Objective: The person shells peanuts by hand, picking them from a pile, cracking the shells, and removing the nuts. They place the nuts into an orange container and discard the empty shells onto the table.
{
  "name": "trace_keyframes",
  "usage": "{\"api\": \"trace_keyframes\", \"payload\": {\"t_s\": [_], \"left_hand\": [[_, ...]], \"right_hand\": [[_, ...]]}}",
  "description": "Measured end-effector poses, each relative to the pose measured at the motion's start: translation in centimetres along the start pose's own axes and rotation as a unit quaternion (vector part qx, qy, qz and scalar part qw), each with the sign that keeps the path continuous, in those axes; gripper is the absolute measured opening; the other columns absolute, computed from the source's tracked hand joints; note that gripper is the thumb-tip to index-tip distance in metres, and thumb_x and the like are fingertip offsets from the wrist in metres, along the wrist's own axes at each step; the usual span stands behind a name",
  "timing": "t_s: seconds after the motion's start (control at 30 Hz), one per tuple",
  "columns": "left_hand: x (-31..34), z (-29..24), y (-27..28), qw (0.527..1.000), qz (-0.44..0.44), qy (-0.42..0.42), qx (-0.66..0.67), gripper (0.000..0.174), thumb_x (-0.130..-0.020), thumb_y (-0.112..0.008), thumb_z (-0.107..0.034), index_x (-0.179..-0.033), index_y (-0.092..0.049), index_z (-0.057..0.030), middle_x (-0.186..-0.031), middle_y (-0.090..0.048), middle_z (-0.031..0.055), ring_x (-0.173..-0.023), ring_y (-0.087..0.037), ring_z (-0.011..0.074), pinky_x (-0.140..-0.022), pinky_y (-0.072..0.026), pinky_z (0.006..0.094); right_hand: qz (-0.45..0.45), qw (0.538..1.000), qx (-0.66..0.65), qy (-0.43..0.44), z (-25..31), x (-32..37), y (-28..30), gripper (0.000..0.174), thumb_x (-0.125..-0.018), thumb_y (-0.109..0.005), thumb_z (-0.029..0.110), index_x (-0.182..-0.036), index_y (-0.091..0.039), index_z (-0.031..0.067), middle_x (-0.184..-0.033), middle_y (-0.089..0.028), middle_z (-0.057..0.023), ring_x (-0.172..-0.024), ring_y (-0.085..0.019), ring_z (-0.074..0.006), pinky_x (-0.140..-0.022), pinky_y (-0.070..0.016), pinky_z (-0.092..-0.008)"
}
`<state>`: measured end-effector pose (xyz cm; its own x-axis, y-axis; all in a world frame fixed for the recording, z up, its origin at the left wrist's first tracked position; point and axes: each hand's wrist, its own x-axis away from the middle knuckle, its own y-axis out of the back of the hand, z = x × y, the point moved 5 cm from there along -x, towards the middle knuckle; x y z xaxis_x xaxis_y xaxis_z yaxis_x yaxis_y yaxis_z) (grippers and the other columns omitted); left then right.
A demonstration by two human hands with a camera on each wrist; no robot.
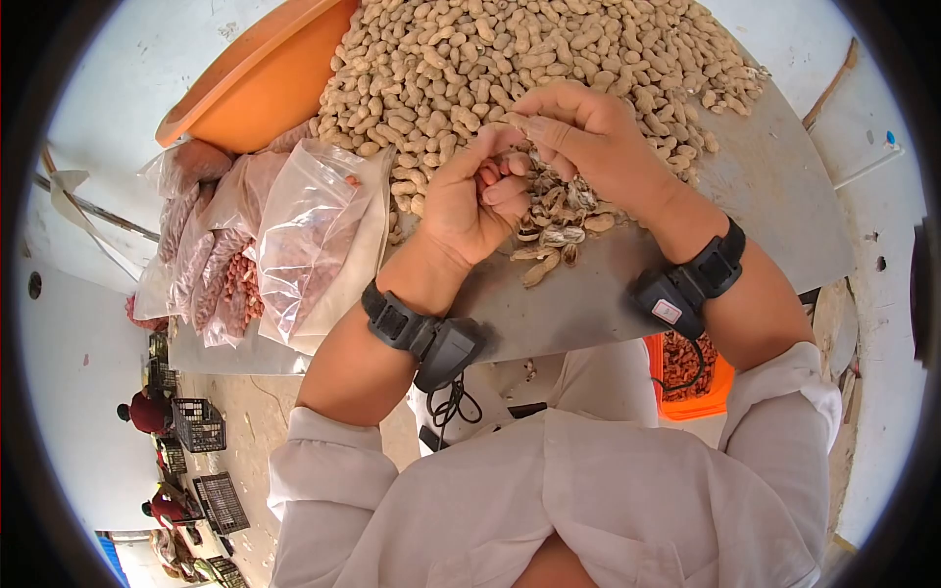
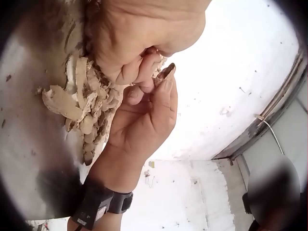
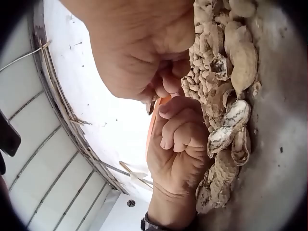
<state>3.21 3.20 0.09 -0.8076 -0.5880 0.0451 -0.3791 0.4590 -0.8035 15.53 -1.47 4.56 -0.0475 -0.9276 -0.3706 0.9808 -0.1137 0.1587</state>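
My left hand [image 1: 463, 208] is raised over the table with its fingers curled around reddish peanut kernels [image 1: 488, 174]. Close against it, my right hand [image 1: 613, 147] pinches a peanut shell [image 2: 168, 72] between thumb and fingers; the left fingertips meet it there. Below both hands lies a small heap of broken peanut shells [image 1: 561, 208], some split to show pale insides. Behind them a large pile of unshelled peanuts [image 1: 470, 69] covers the back of the table. In the right wrist view, the left hand's curled fingers hide what its palm holds.
An orange basin [image 1: 260, 83] leans at the back left. Clear plastic bags [image 1: 314, 230] of reddish kernels sit at the grey table's [image 1: 784, 186] left side. Below the front edge stands an orange container [image 1: 720, 387]. People and black crates [image 1: 199, 424] are farther off at left.
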Motion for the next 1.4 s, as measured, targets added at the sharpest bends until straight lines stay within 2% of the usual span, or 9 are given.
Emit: {"api": "trace_keyframes", "payload": {"t_s": [0.17,0.3,0.4,0.6,0.7,0.87,1.2,1.3,1.4], "left_hand": [[0.4,-0.8,-0.7,0.993,-0.016,-0.077,-0.086,0.007,-0.088,-0.056,-0.009,-0.090,-0.060,-0.0030,-0.071,-0.055,0.0019,-0.049,-0.037,0.0044,-0.043,-0.0286,0.0177],[0.8,-0.8,-0.8,0.976,-0.059,-0.128,-0.167,0.011,-0.089,-0.053,-0.006,-0.079,-0.056,-0.0027,-0.074,-0.053,0.0032,-0.049,-0.034,0.0050,-0.043,-0.0267,0.0177],[0.8,-1.0,-0.5,0.968,-0.063,-0.153,-0.187,0.011,-0.088,-0.054,-0.005,-0.077,-0.056,-0.0032,-0.073,-0.054,0.0025,-0.048,-0.034,0.0055,-0.043,-0.0271,0.0184],[0.9,-0.7,-1.1,0.947,-0.060,-0.188,-0.254,0.010,-0.088,-0.055,-0.004,-0.078,-0.057,-0.0046,-0.070,-0.054,0.0013,-0.049,-0.035,0.0046,-0.044,-0.0261,0.0182],[0.7,-0.3,-1.4,0.948,-0.057,-0.202,-0.239,0.011,-0.087,-0.054,-0.003,-0.077,-0.056,-0.0042,-0.065,-0.050,-0.0011,-0.047,-0.035,0.0038,-0.042,-0.0253,0.0184],[0.9,0.3,-2.5,0.951,-0.053,-0.211,-0.221,0.012,-0.086,-0.054,0.000,-0.074,-0.055,-0.0028,-0.057,-0.042,-0.0048,-0.044,-0.034,0.0033,-0.040,-0.0247,0.0187],[0.9,0.4,-1.9,0.957,-0.008,-0.184,-0.223,0.006,-0.088,-0.053,-0.003,-0.086,-0.059,-0.0019,-0.070,-0.054,0.0003,-0.047,-0.033,0.0040,-0.045,-0.0247,0.0182],[0.9,0.4,-1.9,0.968,-0.018,-0.170,-0.185,0.008,-0.089,-0.052,-0.005,-0.088,-0.059,-0.0009,-0.071,-0.055,0.0007,-0.047,-0.033,0.0044,-0.045,-0.0262,0.0182],[0.7,0.1,-1.7,0.977,-0.013,-0.157,-0.140,0.010,-0.090,-0.050,-0.006,-0.089,-0.059,-0.0003,-0.074,-0.055,0.0016,-0.048,-0.034,0.0048,-0.046,-0.0289,0.0179]], "right_hand": [[0.025,0.997,-0.064,-0.018,-0.3,0.0,-0.2,0.019,-0.086,-0.055,0.016,-0.098,-0.054,0.0017,-0.062,-0.054,-0.0019,-0.049,-0.047,-0.0056,-0.044,-0.0361,-0.0200],[0.047,0.998,-0.015,-0.025,0.1,0.2,-0.6,0.017,-0.086,-0.055,0.017,-0.096,-0.054,0.0029,-0.065,-0.055,-0.0015,-0.052,-0.049,-0.0052,-0.046,-0.0374,-0.0201],[0.036,0.997,0.038,0.049,0.0,0.1,-0.9,0.017,-0.085,-0.055,0.017,-0.094,-0.054,0.0026,-0.066,-0.058,-0.0042,-0.056,-0.053,-0.0114,-0.051,-0.0418,-0.0252],[-0.065,0.957,0.199,0.203,1.1,0.8,-1.3,0.012,-0.085,-0.050,0.012,-0.092,-0.053,0.0023,-0.072,-0.059,-0.0152,-0.064,-0.058,-0.0329,-0.059,-0.0456,-0.0371],[-0.106,0.946,0.218,0.213,1.5,1.1,-1.6,0.012,-0.087,-0.047,0.011,-0.090,-0.054,0.0032,-0.072,-0.059,-0.0162,-0.064,-0.058,-0.0343,-0.059,-0.0457,-0.0377],[-0.090,0.963,0.206,0.146,1.6,1.1,-1.1,0.014,-0.088,-0.044,0.012,-0.089,-0.054,0.0026,-0.069,-0.058,-0.0151,-0.062,-0.058,-0.0308,-0.059,-0.0456,-0.0368],[-0.093,0.984,0.113,0.103,0.2,0.5,-0.6,0.021,-0.090,-0.044,0.018,-0.089,-0.057,0.0006,-0.069,-0.056,-0.0090,-0.066,-0.054,-0.0184,-0.063,-0.0442,-0.0313],[-0.068,0.992,0.068,0.079,-0.3,0.2,-0.6,0.024,-0.092,-0.043,0.020,-0.092,-0.057,0.0002,-0.066,-0.054,-0.0052,-0.060,-0.052,-0.0128,-0.057,-0.0427,-0.0276],[0.013,0.997,-0.075,0.013,-0.4,0.3,-0.9,0.021,-0.092,-0.045,0.018,-0.095,-0.056,0.0005,-0.063,-0.053,-0.0023,-0.055,-0.048,-0.0079,-0.051,-0.0394,-0.0231]]}}
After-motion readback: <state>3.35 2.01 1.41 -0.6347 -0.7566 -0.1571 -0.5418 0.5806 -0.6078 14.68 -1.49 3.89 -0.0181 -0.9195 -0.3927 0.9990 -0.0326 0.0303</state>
